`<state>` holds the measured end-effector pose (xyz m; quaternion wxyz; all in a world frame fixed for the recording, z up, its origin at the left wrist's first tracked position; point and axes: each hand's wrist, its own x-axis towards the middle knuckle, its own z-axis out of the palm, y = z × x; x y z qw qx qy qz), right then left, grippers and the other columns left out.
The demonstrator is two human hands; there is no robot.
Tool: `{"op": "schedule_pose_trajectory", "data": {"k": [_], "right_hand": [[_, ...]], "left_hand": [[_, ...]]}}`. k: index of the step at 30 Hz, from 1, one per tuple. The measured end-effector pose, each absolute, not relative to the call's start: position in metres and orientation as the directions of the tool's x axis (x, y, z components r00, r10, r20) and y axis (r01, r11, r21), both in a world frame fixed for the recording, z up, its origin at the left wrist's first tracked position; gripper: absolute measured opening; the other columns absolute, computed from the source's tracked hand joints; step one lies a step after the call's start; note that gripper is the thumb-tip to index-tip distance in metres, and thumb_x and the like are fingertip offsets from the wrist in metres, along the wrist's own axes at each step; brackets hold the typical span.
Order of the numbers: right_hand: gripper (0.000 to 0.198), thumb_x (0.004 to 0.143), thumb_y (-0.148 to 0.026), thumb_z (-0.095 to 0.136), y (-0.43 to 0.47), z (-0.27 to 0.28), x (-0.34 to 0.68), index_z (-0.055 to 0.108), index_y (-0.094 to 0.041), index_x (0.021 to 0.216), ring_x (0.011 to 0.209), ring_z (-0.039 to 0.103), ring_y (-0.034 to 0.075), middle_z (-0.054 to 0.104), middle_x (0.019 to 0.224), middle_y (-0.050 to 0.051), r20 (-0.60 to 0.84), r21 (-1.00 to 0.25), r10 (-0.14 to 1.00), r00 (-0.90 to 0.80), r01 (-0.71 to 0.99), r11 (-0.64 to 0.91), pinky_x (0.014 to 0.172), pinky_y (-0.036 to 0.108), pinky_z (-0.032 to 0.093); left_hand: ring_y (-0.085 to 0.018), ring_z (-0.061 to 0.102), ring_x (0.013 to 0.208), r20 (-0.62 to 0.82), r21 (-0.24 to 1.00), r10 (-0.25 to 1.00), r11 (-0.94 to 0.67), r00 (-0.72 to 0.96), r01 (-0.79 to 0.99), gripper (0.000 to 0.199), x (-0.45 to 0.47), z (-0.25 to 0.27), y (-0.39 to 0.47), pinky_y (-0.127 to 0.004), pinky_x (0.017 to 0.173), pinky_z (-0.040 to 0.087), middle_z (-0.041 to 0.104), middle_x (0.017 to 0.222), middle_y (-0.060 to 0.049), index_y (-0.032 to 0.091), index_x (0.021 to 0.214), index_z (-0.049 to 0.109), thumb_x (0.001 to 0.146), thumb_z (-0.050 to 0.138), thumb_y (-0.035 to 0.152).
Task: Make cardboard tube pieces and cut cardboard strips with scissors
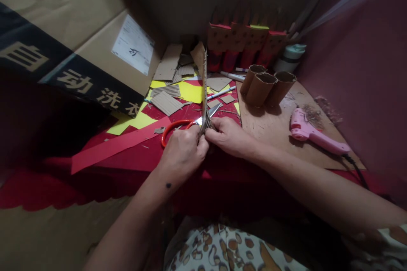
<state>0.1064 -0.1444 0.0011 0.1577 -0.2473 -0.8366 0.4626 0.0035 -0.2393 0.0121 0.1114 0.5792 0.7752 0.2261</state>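
A piece of corrugated cardboard stands edge-on to me, its near end frayed where its layers come apart. My left hand is closed on the near end from the left. From the right, my right hand pinches the same end, close beside the left. Just beyond my fingers lie red-handled scissors, blades pointing away to the right and partly hidden by the cardboard. Cardboard scraps and yellow paper are spread behind them. To the left lies a red paper strip.
A large printed carton stands at left. On a board at right are cardboard tubes and a pink hot glue gun with a cord. Behind stand decorated cardboard pieces and a bottle. Pens lie mid-table.
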Motion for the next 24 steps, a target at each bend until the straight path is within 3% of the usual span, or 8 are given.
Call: {"op": "schedule_pose_trajectory", "data": {"k": [3, 5, 12, 18, 24], "right_hand": [[0.011, 0.072, -0.013, 0.042, -0.145, 0.0, 0.105, 0.046, -0.018, 0.062, 0.06, 0.051, 0.013, 0.057, 0.064, 0.002, 0.067, -0.823, 0.566, -0.822, 0.275, 0.497, 0.056, 0.024, 0.039], [0.011, 0.071, -0.012, 0.042, -0.144, 0.0, 0.105, 0.047, -0.018, 0.063, 0.058, 0.052, 0.013, 0.058, 0.062, 0.003, 0.044, -0.844, 0.557, -0.829, 0.267, 0.465, 0.054, 0.024, 0.04], [0.012, 0.067, -0.009, 0.042, -0.14, -0.001, 0.106, 0.049, -0.018, 0.062, 0.054, 0.059, 0.015, 0.06, 0.059, 0.004, -0.074, -0.935, 0.517, -0.853, 0.24, 0.262, 0.051, 0.027, 0.046], [0.008, 0.067, -0.011, 0.047, -0.139, -0.002, 0.103, 0.05, -0.018, 0.071, 0.053, 0.062, 0.016, 0.059, 0.06, 0.002, -0.143, -0.973, 0.548, -0.824, 0.218, 0.074, 0.052, 0.028, 0.05], [0.019, 0.063, -0.009, 0.054, -0.138, -0.003, 0.096, 0.048, -0.018, 0.079, 0.052, 0.06, 0.014, 0.06, 0.07, 0.002, -0.102, -0.932, 0.618, -0.78, 0.292, 0.215, 0.046, 0.026, 0.049]], "left_hand": [[-0.012, 0.048, 0.05, 0.154, 0.462, 0.937, 0.212, -0.313, 0.861, 0.018, 0.003, 0.008, -0.239, -0.024, 0.051, 0.034, 0.056, 0.056, -0.001, 0.017, 0.063, 0.053, 0.078, 0.044, 0.017], [-0.011, 0.048, 0.048, 0.143, 0.516, 0.935, 0.211, -0.326, 0.83, 0.019, 0.002, 0.007, -0.241, -0.023, 0.05, 0.034, 0.055, 0.053, 0.0, 0.018, 0.061, 0.053, 0.078, 0.044, 0.018], [-0.009, 0.05, 0.041, 0.024, 0.705, 0.945, 0.215, -0.326, 0.676, 0.021, -0.004, 0.008, -0.245, -0.02, 0.045, 0.037, 0.055, 0.046, 0.003, 0.018, 0.066, 0.058, 0.081, 0.043, 0.02], [-0.01, 0.051, 0.04, -0.006, 0.685, 0.941, 0.25, -0.338, 0.685, 0.022, -0.002, 0.012, -0.246, -0.02, 0.043, 0.037, 0.057, 0.047, 0.002, 0.017, 0.071, 0.061, 0.081, 0.041, 0.018], [-0.009, 0.051, 0.039, 0.004, 0.696, 0.94, 0.242, -0.34, 0.676, 0.021, -0.001, 0.009, -0.246, -0.019, 0.041, 0.038, 0.057, 0.049, 0.003, 0.017, 0.071, 0.06, 0.081, 0.043, 0.019]]}}
